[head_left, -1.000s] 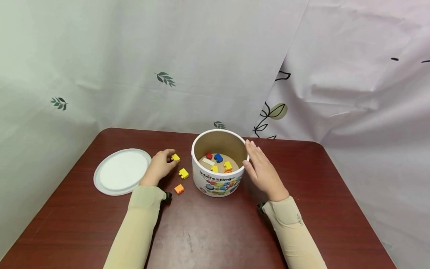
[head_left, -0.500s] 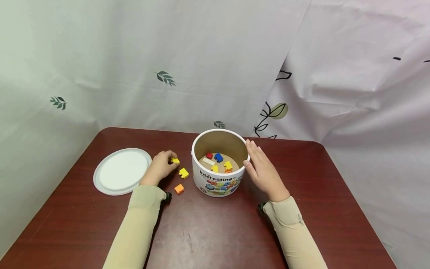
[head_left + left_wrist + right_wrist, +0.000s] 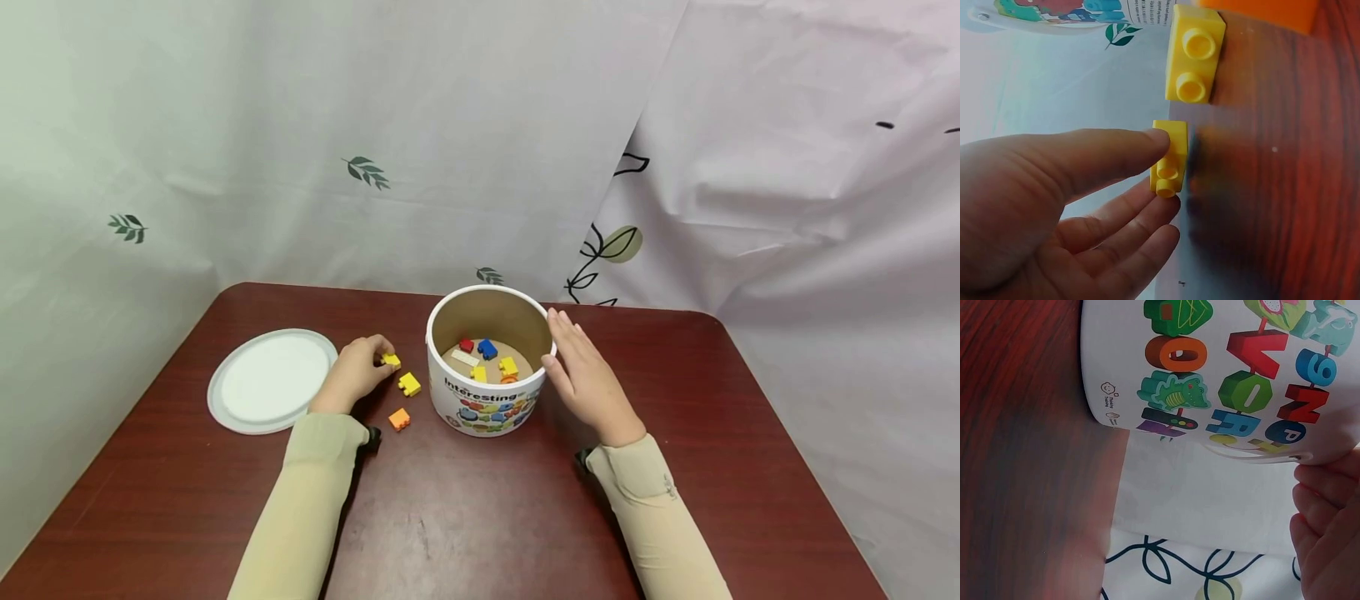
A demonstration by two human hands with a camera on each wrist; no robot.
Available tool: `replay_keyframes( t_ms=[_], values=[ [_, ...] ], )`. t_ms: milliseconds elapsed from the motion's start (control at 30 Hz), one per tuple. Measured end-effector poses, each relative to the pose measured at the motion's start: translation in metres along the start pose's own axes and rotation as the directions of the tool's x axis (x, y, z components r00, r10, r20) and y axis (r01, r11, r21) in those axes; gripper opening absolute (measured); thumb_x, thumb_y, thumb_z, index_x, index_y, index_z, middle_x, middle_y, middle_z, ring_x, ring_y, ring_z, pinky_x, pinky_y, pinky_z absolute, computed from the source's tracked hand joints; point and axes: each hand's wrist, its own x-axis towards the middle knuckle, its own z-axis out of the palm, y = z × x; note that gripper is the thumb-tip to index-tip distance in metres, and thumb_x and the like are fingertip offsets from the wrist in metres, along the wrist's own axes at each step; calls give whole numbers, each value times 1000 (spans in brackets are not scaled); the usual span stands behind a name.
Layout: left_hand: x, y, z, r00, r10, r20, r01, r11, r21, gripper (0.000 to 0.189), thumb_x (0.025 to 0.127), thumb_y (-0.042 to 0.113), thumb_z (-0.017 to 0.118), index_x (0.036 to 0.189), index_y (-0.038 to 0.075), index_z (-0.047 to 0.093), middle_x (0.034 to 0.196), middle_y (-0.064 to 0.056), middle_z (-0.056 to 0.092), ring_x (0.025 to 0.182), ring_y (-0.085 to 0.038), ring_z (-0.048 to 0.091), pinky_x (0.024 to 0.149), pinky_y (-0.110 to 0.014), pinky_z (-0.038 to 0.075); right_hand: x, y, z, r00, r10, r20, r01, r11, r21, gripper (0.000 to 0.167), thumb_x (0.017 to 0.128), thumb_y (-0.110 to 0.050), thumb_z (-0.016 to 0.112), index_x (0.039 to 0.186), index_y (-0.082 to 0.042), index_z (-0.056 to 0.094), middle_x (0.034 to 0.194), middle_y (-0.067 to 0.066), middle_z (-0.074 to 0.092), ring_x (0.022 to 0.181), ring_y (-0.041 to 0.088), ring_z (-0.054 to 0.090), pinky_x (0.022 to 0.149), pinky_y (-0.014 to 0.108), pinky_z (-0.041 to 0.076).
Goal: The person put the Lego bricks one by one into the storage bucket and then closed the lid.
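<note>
The left hand (image 3: 356, 372) now pinches a yellow block (image 3: 391, 361) between the thumb and the other fingers (image 3: 1163, 211); a second ago the thumb and forefinger stood further apart around it, with more of its top showing. The block has also shifted slightly toward the near side and lies a little left of the white bucket (image 3: 441, 379), well inside the left half of the bench (image 3: 450, 517); whether it touches the bench is hard to tell. In the left wrist view, the thumb presses one side of it and two round studs show. The right hand (image 3: 592, 383) is the same as before: its fingers are straight and pressed together against the bucket's right rim, with the thumb set apart toward the near side. A second yellow block (image 3: 409, 384) and, nearer, an orange block (image 3: 400, 419) lie unmoved between the left hand and the bucket. Inside the bucket are the same pieces as earlier: a red block (image 3: 467, 345), a blue block (image 3: 487, 349), a white strip (image 3: 466, 357), two more yellow blocks (image 3: 508, 367) and a partly hidden orange piece (image 3: 509, 379). The round white lid (image 3: 273, 379) stays flat at the far left, just beside the left hand.
</note>
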Motion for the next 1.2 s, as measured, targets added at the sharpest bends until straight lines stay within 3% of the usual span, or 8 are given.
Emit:
replay_keyframes(
  t_ms=[233, 500, 767, 1000, 1200],
  values=[
    [-4, 4, -4, 1000, 3, -7, -3, 999, -32, 31, 98, 9, 66, 127, -3, 64, 122, -24, 63, 110, -38, 62, 95, -53, 52, 0, -1, -2, 1000, 13, 16, -13, 1000, -1, 64, 103, -24, 55, 157, 1, 32, 163, 15, 32, 151, 29, 28, 126, 37, 13],
    [-9, 14, -9, 998, 44, -40, -46, 998, -50, 34, 98, 11, 66, 129, -3, 65, 123, -24, 63, 107, -37, 63, 92, -52, 53, 0, 0, -2, 1000, 7, 26, -7, 1000, -1, 64, 107, -36, 48, 158, 0, 30, 163, 15, 32, 152, 28, 27, 126, 40, 15],
    [-14, 23, -18, 995, 54, -84, -64, 991, -116, 37, 98, 13, 64, 132, -1, 63, 126, -22, 62, 110, -38, 64, 95, -52, 54, 0, 0, -2, 1000, 5, 22, -5, 1000, 2, 64, 105, -28, 52, 157, 1, 30, 163, 16, 32, 151, 29, 28, 126, 39, 15],
    [-14, 28, -23, 991, 60, -118, -86, 970, -229, 37, 98, 13, 65, 133, 1, 64, 128, -20, 63, 112, -36, 65, 98, -49, 54, 0, 0, -1, 1000, 7, 10, -7, 1000, 9, 64, 103, -21, 57, 157, 1, 32, 162, 16, 33, 150, 32, 30, 126, 38, 15],
    [-16, 37, -29, 986, 65, -150, -111, 941, -320, 37, 97, 14, 66, 132, 4, 64, 128, -17, 64, 113, -33, 65, 99, -46, 54, 0, 1, -1, 1000, 10, 12, -10, 1000, 12, 64, 105, -29, 53, 157, 0, 31, 163, 14, 33, 151, 29, 28, 126, 37, 15]
  ],
)
